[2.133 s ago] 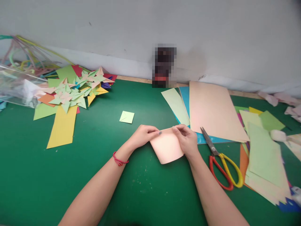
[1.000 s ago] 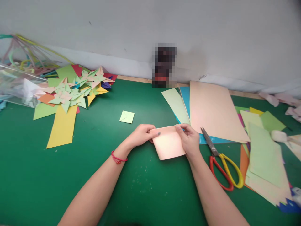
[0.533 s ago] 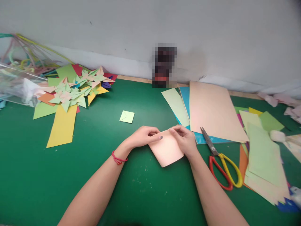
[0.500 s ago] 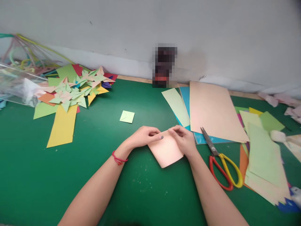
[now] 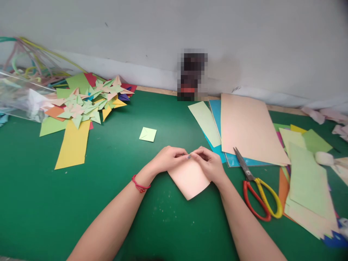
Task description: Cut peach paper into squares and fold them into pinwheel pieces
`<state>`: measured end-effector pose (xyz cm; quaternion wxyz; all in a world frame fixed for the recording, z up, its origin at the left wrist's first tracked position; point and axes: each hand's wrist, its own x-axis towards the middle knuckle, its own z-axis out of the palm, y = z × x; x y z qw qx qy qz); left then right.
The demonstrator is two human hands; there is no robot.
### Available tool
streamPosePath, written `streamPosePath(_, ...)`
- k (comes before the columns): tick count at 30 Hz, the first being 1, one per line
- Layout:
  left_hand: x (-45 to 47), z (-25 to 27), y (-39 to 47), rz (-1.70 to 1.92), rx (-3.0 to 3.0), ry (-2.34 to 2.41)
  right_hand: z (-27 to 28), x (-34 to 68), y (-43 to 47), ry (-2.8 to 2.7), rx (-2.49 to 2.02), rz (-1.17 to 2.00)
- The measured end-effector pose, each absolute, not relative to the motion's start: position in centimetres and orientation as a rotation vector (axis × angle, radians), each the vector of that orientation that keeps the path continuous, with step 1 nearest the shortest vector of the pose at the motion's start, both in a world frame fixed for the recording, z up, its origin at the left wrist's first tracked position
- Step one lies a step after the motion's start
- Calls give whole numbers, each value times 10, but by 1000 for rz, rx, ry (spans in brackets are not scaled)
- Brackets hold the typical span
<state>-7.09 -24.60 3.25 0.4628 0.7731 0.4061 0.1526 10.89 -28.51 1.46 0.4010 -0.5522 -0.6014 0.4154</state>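
A square of pale pink paper (image 5: 190, 179) is held between both hands, one corner pointing toward me. My left hand (image 5: 170, 158) pinches its far left edge, and my right hand (image 5: 209, 162) grips the far right edge. The thumbs almost meet at the far corner, which the fingers partly cover. Beyond the left hand lies a small folded green paper square (image 5: 148, 134) with crease lines on its face. Scissors (image 5: 251, 177) with one red and one yellow handle rest to the right of my right hand, blades partly open.
Folded paper stars (image 5: 84, 108) and coloured sheets, among them a yellow strip (image 5: 74, 145), pile up at the left beside a clear plastic bag (image 5: 19, 98). At the right are a large pink sheet (image 5: 244, 127), green paper strips (image 5: 307, 177) and a white roll (image 5: 324, 158). A wall stands behind.
Both hands have drawn closer together at the paper's far corner, thumbs now nearly touching. The pink paper has turned slightly, and its near corner sits a little lower.
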Motion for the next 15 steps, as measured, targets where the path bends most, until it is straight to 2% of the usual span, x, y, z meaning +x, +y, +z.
streamPosePath(15,-70,30,-247,384,1924,991,13,109,-286,-1502,-1407,1050)
